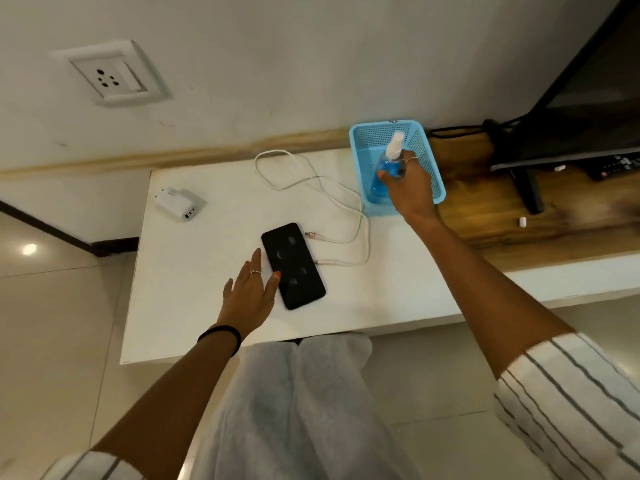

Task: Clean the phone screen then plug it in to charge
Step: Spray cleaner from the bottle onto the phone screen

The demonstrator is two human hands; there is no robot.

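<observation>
Wrapping my right hand (410, 188) around the clear plastic spray bottle of blue liquid (386, 171), I have my fingers closed on its body while it stands inside the light-blue perforated plastic basket (434, 174) at the back of the table. My left hand (249, 292) lies open and flat, holding nothing, its thumb tip resting on the near left edge of the black slab-shaped phone (293, 265).

I judge this to be the very start of the cleaning step: the cleaner is gripped but not yet out of the basket. Next I need to lift the bottle clear of the basket rim, bring it over the phone and aim the white nozzle at the glass while my left hand steadies the handset. I see no cloth anywhere.

The phone lies face up, near the middle of the white tabletop (194, 306), angled diagonally, its dark screen showing several grey smudges. Just beside its right edge lie both metal ends of the white charging cable (362, 233), not plugged in. The white multi-port charger brick (180, 204) sits well apart to the left, below the white wall socket (110, 76).
</observation>
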